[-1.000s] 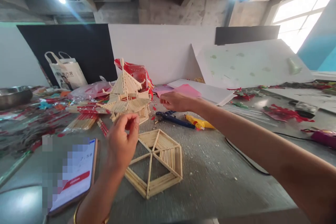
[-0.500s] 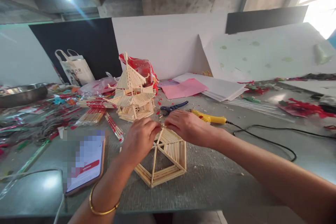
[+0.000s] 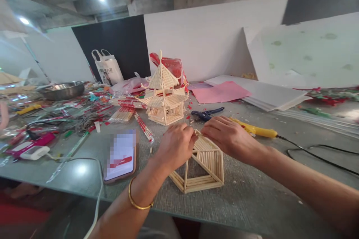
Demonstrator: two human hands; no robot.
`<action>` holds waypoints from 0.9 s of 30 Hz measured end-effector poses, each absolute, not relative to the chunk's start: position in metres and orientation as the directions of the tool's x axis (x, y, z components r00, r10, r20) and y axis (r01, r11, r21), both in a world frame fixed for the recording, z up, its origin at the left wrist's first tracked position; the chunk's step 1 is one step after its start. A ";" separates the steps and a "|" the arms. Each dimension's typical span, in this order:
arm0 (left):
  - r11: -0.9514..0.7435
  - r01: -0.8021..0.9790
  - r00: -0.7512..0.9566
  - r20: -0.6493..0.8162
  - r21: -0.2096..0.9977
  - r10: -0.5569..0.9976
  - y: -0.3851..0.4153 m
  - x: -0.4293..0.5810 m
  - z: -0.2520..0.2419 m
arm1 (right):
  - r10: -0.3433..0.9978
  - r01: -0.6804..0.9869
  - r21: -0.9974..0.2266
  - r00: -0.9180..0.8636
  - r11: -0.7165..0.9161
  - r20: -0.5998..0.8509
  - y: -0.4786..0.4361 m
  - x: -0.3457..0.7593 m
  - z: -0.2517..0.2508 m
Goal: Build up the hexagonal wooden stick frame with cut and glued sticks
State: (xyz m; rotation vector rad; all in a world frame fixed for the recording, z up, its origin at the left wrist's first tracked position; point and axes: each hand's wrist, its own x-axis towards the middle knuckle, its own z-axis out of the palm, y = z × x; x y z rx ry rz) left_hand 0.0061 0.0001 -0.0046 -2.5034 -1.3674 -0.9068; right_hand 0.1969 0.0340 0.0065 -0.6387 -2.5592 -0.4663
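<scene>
A six-sided frame of thin wooden sticks [image 3: 204,183] lies on the table before me, with spokes meeting near its middle. Some of its wedges are filled with rows of sticks, while the nearest one is partly bare. My left hand [image 3: 178,143] is closed at the far corner of the frame, thumb and fingers pinched. From the other side my right hand [image 3: 228,134] pinches at the same corner, the fingertips almost meeting. Between them shows the pale end of a wooden stick [image 3: 197,132], mostly hidden by the fingers. Behind stands a stick-built pagoda [image 3: 165,99].
Blue-handled pliers [image 3: 207,113] and a yellow glue gun [image 3: 259,130] with a black cord lie beyond my right hand. A phone [image 3: 122,157] sits left of my left arm. Bundled sticks [image 3: 123,114], pink paper [image 3: 221,92] and a metal bowl [image 3: 63,90] are farther back.
The camera view has turned left, so everything appears farther right and more of the table's left side shows. Both hands stay pinched at the frame's far corner.
</scene>
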 end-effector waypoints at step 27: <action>-0.506 0.716 0.552 0.054 0.481 0.832 -0.003 0.000 0.001 | 0.422 0.373 -0.224 -0.874 0.900 0.240 0.010 0.209 -0.004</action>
